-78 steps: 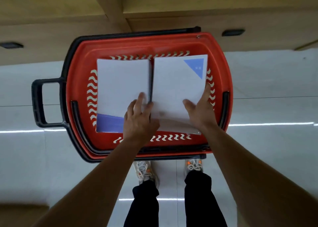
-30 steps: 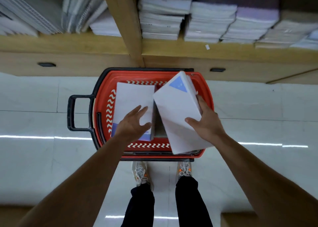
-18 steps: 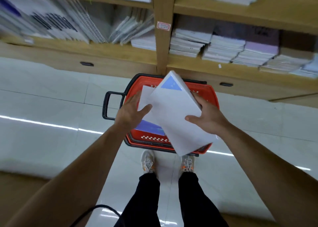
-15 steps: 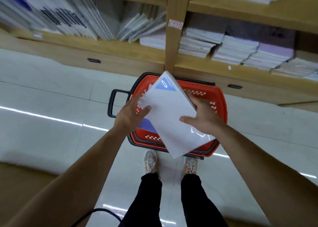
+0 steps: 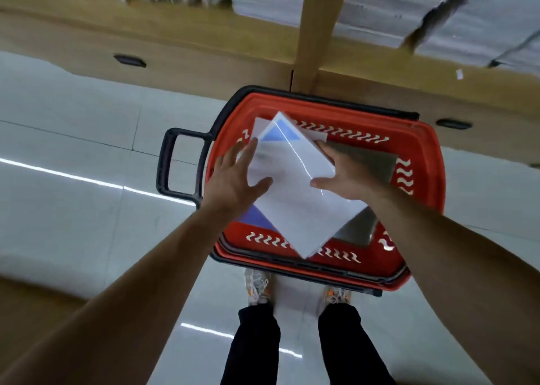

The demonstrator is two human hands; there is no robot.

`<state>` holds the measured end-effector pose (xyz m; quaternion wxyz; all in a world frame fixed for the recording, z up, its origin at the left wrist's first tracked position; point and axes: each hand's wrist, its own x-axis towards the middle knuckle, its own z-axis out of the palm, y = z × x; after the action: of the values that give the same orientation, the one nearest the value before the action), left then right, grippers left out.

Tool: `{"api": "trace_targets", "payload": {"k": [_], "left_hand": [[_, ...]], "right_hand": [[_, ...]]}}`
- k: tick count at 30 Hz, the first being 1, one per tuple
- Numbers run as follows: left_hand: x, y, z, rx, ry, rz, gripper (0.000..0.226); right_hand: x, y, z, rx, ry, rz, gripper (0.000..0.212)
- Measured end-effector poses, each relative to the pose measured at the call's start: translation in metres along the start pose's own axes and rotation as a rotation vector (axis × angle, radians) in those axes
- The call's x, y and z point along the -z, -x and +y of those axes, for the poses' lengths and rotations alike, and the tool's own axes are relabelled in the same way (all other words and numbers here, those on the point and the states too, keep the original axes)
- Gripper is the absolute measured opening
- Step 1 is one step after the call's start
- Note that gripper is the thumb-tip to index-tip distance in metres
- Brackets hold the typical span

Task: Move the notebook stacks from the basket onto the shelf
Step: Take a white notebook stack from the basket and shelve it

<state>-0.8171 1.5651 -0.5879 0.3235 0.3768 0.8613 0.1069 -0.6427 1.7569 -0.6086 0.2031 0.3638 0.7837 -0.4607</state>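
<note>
Left hand [image 5: 233, 180] splayed; right hand [image 5: 347, 177] seemingly gripping notebook stack [image 5: 295, 203]

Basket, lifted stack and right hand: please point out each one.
basket [image 5: 429, 180], head view, red right rim.
lifted stack [image 5: 295, 192], head view, white top cover.
right hand [image 5: 347, 177], head view, back of the hand.

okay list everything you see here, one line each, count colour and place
shelf: one, light wood, top of view
paper goods: several stacks, pale, on shelf
basket: one, red with black rim, on floor before shelf
held notebook stack: one, white with blue triangle, above basket
second notebook stack: one, white and blue, in basket, mostly covered
shoes: two, pale with orange, on floor
left hand: one, flat against held stack's left edge
right hand: one, gripping held stack's right edge
</note>
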Motion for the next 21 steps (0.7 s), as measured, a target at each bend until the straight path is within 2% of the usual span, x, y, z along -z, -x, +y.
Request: {"api": "trace_targets", "payload": {"k": [5, 7, 11, 14, 17, 19, 21], "left_hand": [[-0.018, -0.055, 0.026, -0.232, -0.297, -0.095, 0.104], [-0.022, -0.064, 0.029, -0.289, -0.355, -0.132, 0.11], [-0.019, -0.073, 0.043, -0.424, -0.548, -0.093, 0.117], [-0.016, -0.084, 0.067, -0.586, -0.658, -0.207, 0.11], [-0.02, -0.089, 0.087, -0.56, -0.646, -0.295, 0.1], [-0.026, -0.089, 0.09, -0.533, -0.641, -0.251, 0.098], [-0.03, -0.086, 0.085, -0.506, -0.606, -0.202, 0.097]], "right_hand": [[-0.004, -0.007, 0.015, 0.01, 0.02, -0.007, 0.092], [-0.01, 0.0, 0.019, -0.065, -0.009, 0.037, 0.081], [-0.027, 0.034, 0.03, -0.225, -0.057, 0.192, 0.057], [-0.056, 0.061, 0.046, -0.351, -0.104, 0.365, 0.073], [-0.089, 0.073, 0.05, -0.44, -0.457, 0.553, 0.093], [-0.108, 0.071, 0.046, -0.401, -0.72, 0.562, 0.096], [-0.121, 0.066, 0.04, -0.376, -0.858, 0.548, 0.108]]}}
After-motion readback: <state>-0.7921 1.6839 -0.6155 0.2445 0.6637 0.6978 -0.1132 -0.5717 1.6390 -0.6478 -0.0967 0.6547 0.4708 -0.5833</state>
